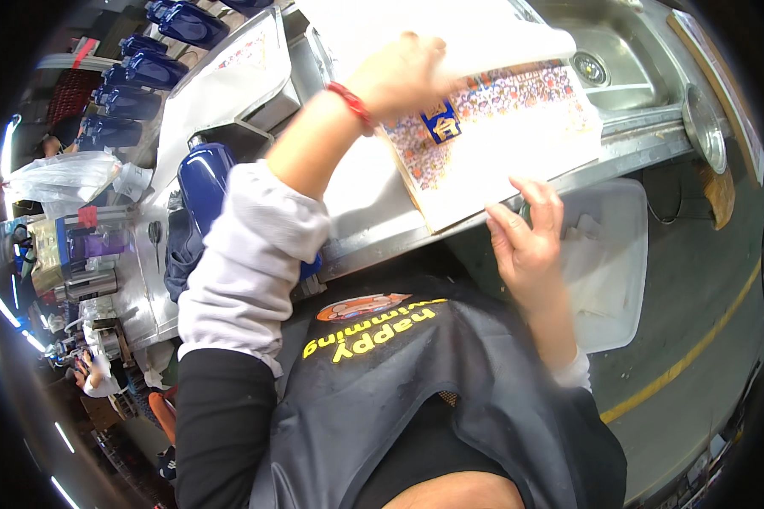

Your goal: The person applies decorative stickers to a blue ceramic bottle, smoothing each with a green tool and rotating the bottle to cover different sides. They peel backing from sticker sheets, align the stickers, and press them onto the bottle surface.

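Observation:
A stack of printed sheets (518,140) with a colourful floral pattern and a dark blue patch with gold marks lies on the metal counter. Along its far side a white sheet (518,53) curls up into a roll. My left hand (403,72), a red band at its wrist, reaches over to this curled sheet; motion smears its fingers, and whether they grip it is unclear. Just off the stack's front edge is my right hand (530,229), its fingers bent but apart and nothing visible in them.
A dark blue glossy bottle (205,182) stands left of my left forearm, with several similar bottles (153,68) beyond. At the far right is a steel sink (624,64). Below the counter's front edge sits a translucent plastic bin (615,271). A metal tray (267,106) lies at the left.

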A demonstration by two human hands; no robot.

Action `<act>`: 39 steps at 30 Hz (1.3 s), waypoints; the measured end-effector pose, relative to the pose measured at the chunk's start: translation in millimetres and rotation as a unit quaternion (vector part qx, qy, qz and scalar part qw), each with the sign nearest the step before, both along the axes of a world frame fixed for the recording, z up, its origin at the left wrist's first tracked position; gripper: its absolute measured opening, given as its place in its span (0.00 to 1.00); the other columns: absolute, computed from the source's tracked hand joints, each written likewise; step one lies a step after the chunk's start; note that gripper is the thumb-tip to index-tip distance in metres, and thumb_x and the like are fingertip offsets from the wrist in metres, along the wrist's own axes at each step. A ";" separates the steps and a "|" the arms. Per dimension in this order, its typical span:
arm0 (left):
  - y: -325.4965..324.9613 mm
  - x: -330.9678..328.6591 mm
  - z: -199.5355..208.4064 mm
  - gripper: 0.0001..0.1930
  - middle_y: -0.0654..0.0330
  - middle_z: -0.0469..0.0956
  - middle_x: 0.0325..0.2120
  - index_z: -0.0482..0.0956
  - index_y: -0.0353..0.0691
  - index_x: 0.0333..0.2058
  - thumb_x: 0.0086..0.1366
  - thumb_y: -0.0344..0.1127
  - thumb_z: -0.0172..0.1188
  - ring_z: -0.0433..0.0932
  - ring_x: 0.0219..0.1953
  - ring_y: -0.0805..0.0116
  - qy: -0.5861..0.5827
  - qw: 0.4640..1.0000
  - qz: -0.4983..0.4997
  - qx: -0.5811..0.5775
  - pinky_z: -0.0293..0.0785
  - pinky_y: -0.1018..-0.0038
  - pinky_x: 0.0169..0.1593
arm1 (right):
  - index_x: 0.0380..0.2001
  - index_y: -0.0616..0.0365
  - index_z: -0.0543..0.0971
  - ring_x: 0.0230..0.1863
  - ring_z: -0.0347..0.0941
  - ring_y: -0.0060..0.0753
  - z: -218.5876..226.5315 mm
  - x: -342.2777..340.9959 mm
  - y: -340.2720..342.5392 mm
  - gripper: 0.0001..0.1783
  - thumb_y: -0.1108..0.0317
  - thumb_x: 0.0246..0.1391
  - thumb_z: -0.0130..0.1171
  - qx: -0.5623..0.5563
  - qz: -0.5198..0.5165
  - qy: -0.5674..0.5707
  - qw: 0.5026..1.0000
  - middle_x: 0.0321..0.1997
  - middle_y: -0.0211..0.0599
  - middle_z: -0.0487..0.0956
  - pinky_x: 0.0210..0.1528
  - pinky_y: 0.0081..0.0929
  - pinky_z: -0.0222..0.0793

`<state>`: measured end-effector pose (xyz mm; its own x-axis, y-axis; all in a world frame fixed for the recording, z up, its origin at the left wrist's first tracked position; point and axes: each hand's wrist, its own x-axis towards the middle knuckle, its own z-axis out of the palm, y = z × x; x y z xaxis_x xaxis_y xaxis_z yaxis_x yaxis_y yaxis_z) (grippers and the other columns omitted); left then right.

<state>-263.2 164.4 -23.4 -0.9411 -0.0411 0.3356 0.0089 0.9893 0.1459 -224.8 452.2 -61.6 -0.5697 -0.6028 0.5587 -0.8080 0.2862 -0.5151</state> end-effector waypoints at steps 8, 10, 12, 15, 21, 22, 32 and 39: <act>-64.0 -50.8 30.9 0.23 0.47 0.85 0.37 0.75 0.46 0.61 0.70 0.45 0.57 0.85 0.45 0.53 -0.163 0.973 0.077 0.145 0.79 0.61 0.53 | 0.41 0.57 0.85 0.60 0.69 0.58 3.0 -13.9 8.3 0.15 0.78 0.46 0.69 0.010 -0.015 -0.013 1.000 0.58 0.47 0.75 0.61 0.48 0.68; -79.7 -58.5 33.6 0.26 0.46 0.83 0.47 0.76 0.43 0.59 0.68 0.51 0.59 0.83 0.50 0.49 -0.112 0.971 0.210 -0.029 0.77 0.56 0.56 | 0.41 0.58 0.85 0.61 0.69 0.59 2.5 -18.9 8.0 0.14 0.77 0.48 0.69 0.003 -0.014 -0.011 1.000 0.59 0.47 0.75 0.62 0.49 0.67; -77.3 -64.2 21.3 0.33 0.42 0.81 0.49 0.70 0.44 0.64 0.66 0.55 0.61 0.81 0.53 0.45 -0.129 0.979 0.153 -0.040 0.76 0.55 0.58 | 0.41 0.58 0.85 0.62 0.68 0.59 2.0 -21.9 6.0 0.13 0.77 0.49 0.69 0.019 -0.018 -0.013 1.000 0.59 0.47 0.75 0.63 0.49 0.66; -59.6 -74.0 -8.2 0.35 0.38 0.80 0.50 0.72 0.41 0.62 0.65 0.59 0.62 0.80 0.53 0.43 -0.183 0.974 0.127 0.032 0.76 0.54 0.56 | 0.42 0.59 0.84 0.65 0.66 0.58 2.7 -23.6 2.7 0.12 0.77 0.52 0.66 0.028 -0.008 -0.033 0.999 0.61 0.46 0.74 0.66 0.50 0.62; -56.8 -86.9 -7.8 0.12 0.45 0.85 0.38 0.79 0.39 0.46 0.68 0.35 0.55 0.86 0.41 0.49 -0.187 0.973 0.119 -0.062 0.82 0.58 0.45 | 0.41 0.59 0.85 0.64 0.67 0.58 6.0 -27.8 5.7 0.12 0.76 0.51 0.67 0.033 -0.026 -0.028 0.999 0.60 0.47 0.75 0.66 0.49 0.64; -53.0 -83.7 -3.1 0.11 0.46 0.85 0.38 0.79 0.39 0.45 0.68 0.33 0.54 0.86 0.40 0.49 -0.160 0.979 0.103 -0.072 0.82 0.59 0.43 | 0.41 0.59 0.85 0.64 0.67 0.58 6.0 -28.7 6.5 0.12 0.77 0.51 0.67 0.025 -0.027 -0.026 0.999 0.60 0.47 0.75 0.66 0.49 0.64; -72.0 -61.6 88.4 0.12 0.40 0.81 0.29 0.81 0.36 0.35 0.68 0.35 0.50 0.82 0.35 0.40 0.138 0.990 0.039 0.001 0.77 0.52 0.39 | 0.43 0.59 0.84 0.64 0.68 0.57 10.1 -36.8 4.6 0.13 0.78 0.52 0.66 -0.004 -0.016 -0.007 1.000 0.59 0.47 0.76 0.65 0.49 0.63; -95.0 -63.1 145.4 0.09 0.46 0.80 0.31 0.82 0.39 0.35 0.67 0.35 0.55 0.79 0.35 0.42 0.307 0.941 -0.056 -0.133 0.76 0.54 0.41 | 0.43 0.60 0.84 0.64 0.69 0.57 15.5 -33.4 8.4 0.13 0.78 0.52 0.65 -0.035 -0.014 -0.015 0.999 0.59 0.47 0.76 0.65 0.48 0.64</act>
